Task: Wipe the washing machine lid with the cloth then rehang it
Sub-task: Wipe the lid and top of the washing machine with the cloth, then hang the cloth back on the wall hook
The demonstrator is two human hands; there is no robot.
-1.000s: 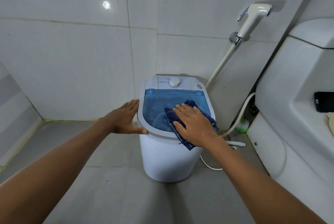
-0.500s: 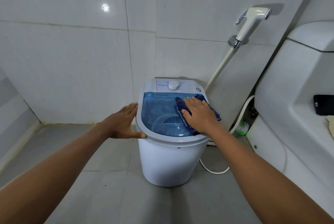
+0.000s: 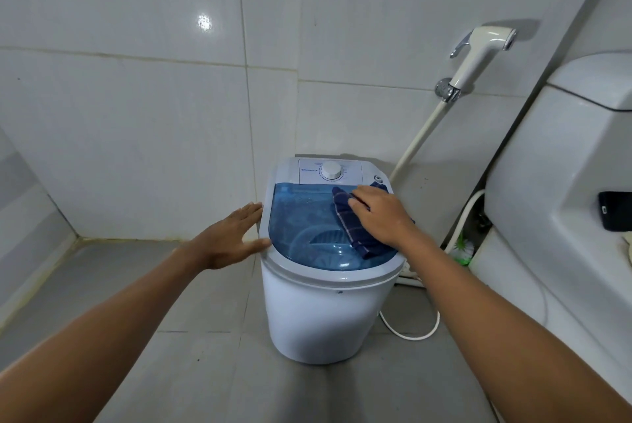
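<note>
A small white washing machine (image 3: 318,313) stands on the grey floor against the tiled wall. Its translucent blue lid (image 3: 301,224) lies closed, with a white dial (image 3: 330,170) on the panel behind it. A dark blue checked cloth (image 3: 349,221) is spread on the lid's right half. My right hand (image 3: 379,214) presses flat on the cloth, fingers pointing to the far left, covering much of it. My left hand (image 3: 232,238) rests open against the machine's left rim, thumb on the rim's edge, holding nothing.
A white spray nozzle (image 3: 478,57) hangs on the wall at the right, its hose running down behind the machine. A white toilet cistern (image 3: 564,156) fills the right side, with a dark phone (image 3: 615,216) on it. A white cord (image 3: 410,330) loops on the floor.
My right hand has slid the cloth from the lid's near right edge toward the far right corner. My left hand has stayed at the left rim.
</note>
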